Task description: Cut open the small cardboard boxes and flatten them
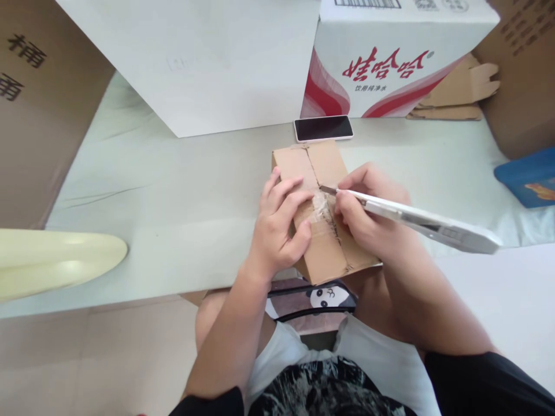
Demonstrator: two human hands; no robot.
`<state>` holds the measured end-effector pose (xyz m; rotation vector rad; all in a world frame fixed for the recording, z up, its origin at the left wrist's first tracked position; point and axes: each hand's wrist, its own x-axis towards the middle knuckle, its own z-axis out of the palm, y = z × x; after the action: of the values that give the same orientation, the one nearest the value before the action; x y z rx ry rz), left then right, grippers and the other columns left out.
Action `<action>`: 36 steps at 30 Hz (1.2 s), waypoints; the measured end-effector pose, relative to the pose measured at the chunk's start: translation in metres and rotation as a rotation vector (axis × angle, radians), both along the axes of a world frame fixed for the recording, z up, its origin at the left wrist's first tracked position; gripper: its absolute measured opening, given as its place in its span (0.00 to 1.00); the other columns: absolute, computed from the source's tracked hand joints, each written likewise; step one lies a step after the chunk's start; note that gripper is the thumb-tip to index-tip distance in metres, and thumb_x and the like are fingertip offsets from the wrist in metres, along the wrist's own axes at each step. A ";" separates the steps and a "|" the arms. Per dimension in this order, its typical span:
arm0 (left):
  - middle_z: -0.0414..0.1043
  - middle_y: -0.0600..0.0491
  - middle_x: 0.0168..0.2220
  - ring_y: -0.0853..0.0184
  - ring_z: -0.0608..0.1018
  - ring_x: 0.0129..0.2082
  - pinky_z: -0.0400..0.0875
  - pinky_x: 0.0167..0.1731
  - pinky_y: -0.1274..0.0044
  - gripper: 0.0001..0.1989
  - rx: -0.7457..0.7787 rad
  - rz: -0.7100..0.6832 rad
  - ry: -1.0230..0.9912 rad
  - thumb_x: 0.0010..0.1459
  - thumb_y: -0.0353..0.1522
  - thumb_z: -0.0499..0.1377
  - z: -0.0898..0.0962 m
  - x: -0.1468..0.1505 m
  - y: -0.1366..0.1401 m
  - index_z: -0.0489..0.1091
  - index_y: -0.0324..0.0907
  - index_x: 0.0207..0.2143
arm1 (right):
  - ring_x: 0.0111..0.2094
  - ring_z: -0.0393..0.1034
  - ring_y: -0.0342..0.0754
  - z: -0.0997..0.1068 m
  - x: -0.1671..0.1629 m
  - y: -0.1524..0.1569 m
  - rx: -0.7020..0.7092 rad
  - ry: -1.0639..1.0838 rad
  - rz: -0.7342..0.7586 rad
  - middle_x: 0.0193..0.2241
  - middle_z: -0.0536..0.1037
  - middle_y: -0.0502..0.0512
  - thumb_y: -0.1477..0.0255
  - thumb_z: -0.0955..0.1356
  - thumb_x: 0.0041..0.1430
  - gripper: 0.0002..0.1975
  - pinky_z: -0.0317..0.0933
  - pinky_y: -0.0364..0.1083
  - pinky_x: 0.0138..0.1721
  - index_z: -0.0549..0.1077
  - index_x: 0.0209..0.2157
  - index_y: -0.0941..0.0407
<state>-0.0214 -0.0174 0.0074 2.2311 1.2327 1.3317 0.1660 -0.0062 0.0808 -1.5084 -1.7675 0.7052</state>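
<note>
A small brown cardboard box [318,251] lies at the table's front edge, a seam running along its top. Clear tape [321,208], torn and wrinkled, crosses the middle of that seam. My left hand [280,228] rests on the left part of the box top with its fingers spread. In my right hand [373,211] is a white utility knife [427,222], its handle pointing right. The fingers pinch it near the blade, and the blade tip touches the seam just beyond the tape.
Behind the box, a phone [324,128] lies on the pale tablecloth [195,190]. Large white cartons [243,69] stand farther back. A pale yellow curved object [65,257] is at left, a blue package [529,179] at right. Folded cardboard [455,92] and brown cartons [39,115] flank the table.
</note>
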 end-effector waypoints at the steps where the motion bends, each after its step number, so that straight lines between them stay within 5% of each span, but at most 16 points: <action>1: 0.70 0.45 0.63 0.47 0.62 0.73 0.52 0.73 0.46 0.17 -0.002 0.003 -0.001 0.68 0.39 0.52 0.000 0.000 0.000 0.69 0.46 0.56 | 0.21 0.66 0.43 0.001 -0.001 0.000 0.015 -0.030 -0.003 0.21 0.74 0.44 0.67 0.67 0.62 0.05 0.59 0.46 0.28 0.68 0.33 0.52; 30: 0.70 0.45 0.62 0.49 0.62 0.73 0.52 0.74 0.47 0.18 -0.042 0.018 0.018 0.67 0.42 0.52 0.000 -0.002 -0.001 0.70 0.46 0.54 | 0.17 0.56 0.41 0.004 -0.001 -0.005 0.193 -0.039 0.057 0.15 0.67 0.44 0.74 0.66 0.54 0.09 0.50 0.45 0.21 0.64 0.23 0.51; 36: 0.70 0.45 0.63 0.48 0.61 0.73 0.52 0.74 0.47 0.18 -0.045 0.009 0.009 0.67 0.42 0.52 0.001 -0.002 -0.001 0.70 0.46 0.55 | 0.17 0.57 0.40 0.009 0.002 -0.006 0.119 -0.094 0.189 0.15 0.67 0.45 0.74 0.66 0.53 0.10 0.52 0.45 0.21 0.64 0.20 0.52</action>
<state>-0.0239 -0.0179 0.0081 2.2055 1.2646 1.2857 0.1679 -0.0117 0.0899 -1.3260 -2.0059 0.6170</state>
